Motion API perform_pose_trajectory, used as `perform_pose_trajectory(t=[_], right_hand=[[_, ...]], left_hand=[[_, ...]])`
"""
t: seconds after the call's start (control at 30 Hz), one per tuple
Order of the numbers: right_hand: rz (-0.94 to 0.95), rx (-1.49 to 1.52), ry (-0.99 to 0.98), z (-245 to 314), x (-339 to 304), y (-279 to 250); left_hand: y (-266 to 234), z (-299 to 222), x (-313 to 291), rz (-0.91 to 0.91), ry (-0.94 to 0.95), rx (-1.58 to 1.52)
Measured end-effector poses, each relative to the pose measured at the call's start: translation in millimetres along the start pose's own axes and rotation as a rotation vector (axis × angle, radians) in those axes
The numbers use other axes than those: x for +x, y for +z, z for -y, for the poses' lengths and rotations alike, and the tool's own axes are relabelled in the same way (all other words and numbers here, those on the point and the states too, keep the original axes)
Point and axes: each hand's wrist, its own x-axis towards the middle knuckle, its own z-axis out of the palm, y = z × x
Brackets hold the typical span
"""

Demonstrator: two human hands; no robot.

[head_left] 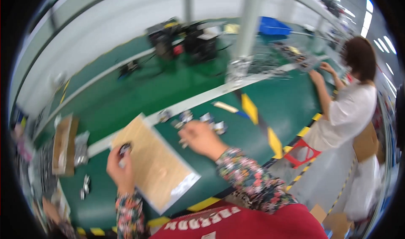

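My left hand (120,167) is closed around a small dark, roundish part (125,148), held over the left edge of a wood-grain board (152,165) with a pale border. Across the board, my right hand (201,138) is curled low over the green table, its fingertips bent together. Blur hides what, if anything, sits between them. Several small metal-and-dark parts lie just beyond it, among them one part (164,115) by the board's far corner and another part (219,127) beside my knuckles.
A cream-and-blue stick-like tool (228,108) lies near striped tape (249,108). At left stand an open cardboard box (65,146) and a clear bag (81,148), with small metal parts (85,187) nearer. A co-worker (350,95) works at right; another person's hand (51,209) shows lower left.
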Motion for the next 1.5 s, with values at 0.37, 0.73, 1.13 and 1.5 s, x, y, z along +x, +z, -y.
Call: perform_pose_trajectory(t=[0.37, 0.73, 1.13, 1.5], right_hand=[[0.352, -0.037, 0.083, 7.6, 7.0, 10.0], [0.135, -0.369, 0.075, 4.1, 0.8, 10.7], [0.005, -0.188, 0.041, 2.7, -4.6, 10.0], [0.113, 0.342, -0.038, 36.5, -22.1, 17.8]], left_hand=[[-9.4, -16.2, -6.6, 0.074, 0.005, -0.122], [11.3, -39.0, -12.1, 0.384, -0.478, -0.694], [13.0, -37.8, -23.1, 0.450, -0.656, -0.640], [11.4, -48.3, -26.1, 0.665, -0.735, -0.667]])
